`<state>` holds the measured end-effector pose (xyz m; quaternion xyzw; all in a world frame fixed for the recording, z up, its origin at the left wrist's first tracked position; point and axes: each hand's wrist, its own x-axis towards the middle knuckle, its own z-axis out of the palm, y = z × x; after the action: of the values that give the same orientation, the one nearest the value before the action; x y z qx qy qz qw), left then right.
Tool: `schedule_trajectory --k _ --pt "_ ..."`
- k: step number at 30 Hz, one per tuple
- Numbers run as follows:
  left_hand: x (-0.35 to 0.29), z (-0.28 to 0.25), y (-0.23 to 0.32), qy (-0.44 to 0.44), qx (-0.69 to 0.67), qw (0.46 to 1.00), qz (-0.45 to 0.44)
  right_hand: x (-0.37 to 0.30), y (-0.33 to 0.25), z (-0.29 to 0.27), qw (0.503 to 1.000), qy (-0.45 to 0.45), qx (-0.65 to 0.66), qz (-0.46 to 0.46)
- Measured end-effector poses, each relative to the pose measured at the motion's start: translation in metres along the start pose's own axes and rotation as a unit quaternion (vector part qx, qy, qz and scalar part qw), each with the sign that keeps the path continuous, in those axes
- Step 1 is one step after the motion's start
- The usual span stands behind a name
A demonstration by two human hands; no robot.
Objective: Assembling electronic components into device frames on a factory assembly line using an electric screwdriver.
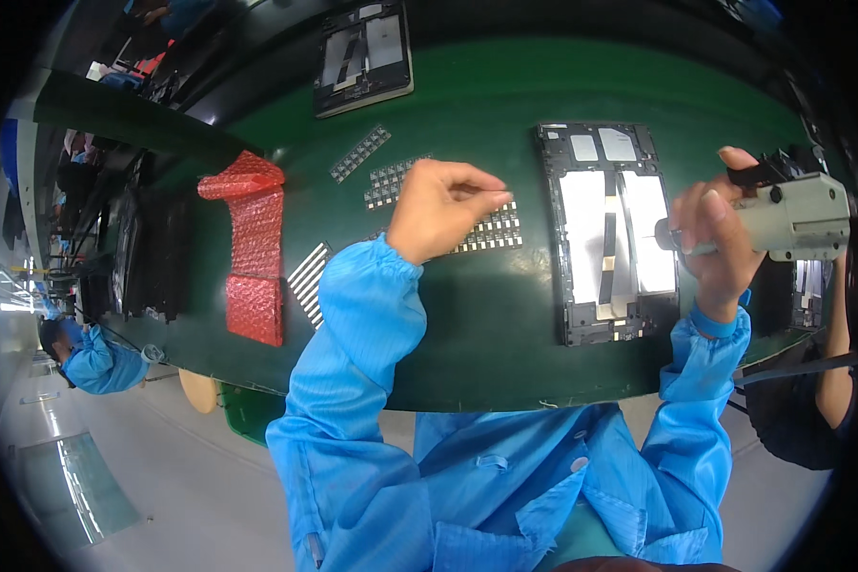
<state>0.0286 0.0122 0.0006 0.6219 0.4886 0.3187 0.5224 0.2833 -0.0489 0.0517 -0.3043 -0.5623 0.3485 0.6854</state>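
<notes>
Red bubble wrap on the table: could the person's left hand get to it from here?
Probably yes: between the left hand and the red bubble wrap, only flat sheets seem to lie on the green tabletop.

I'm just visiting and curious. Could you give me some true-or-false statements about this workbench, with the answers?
1. The right hand is empty. False: its fingers are around a pale tool.
2. The left hand is close to rows of small parts. True.
3. The red bubble wrap lies to the right of the open flat device. False: it lies to the left.
4. The table is green. True.
5. Both hands wear gloves. False: both are bare.
</notes>
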Motion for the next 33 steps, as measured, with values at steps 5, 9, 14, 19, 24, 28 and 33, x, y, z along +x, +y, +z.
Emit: schedule_trajectory --k 5,9,14,19,24,28,33 --pt "0.013 0.04 0.003 -0.067 -0.09 0.994 -0.003 0.011 0.005 0.027 0.998 -0.01 0.056 0.034" --pt "0.022 0.05 -0.014 -0.06 -0.086 0.994 0.002 0.017 0.013 0.044 0.996 -0.002 0.065 0.06" --pt "0.025 0.055 -0.019 -0.022 -0.011 0.998 0.053 0.022 0.024 0.052 0.994 -0.011 0.049 0.096" --pt "0.027 0.054 -0.015 -0.031 -0.053 0.998 -0.018 0.024 0.043 0.06 0.993 -0.006 0.047 0.108" --pt "0.031 0.047 -0.009 -0.055 -0.104 0.99 -0.082 0.023 0.057 0.065 0.993 -0.022 0.033 0.108" --pt "0.035 0.048 -0.009 -0.076 -0.12 0.985 -0.1 0.021 0.061 0.062 0.993 -0.026 0.034 0.109" --pt "0.035 0.045 -0.006 -0.091 -0.112 0.983 -0.117 0.022 0.066 0.064 0.993 -0.026 0.028 0.11"
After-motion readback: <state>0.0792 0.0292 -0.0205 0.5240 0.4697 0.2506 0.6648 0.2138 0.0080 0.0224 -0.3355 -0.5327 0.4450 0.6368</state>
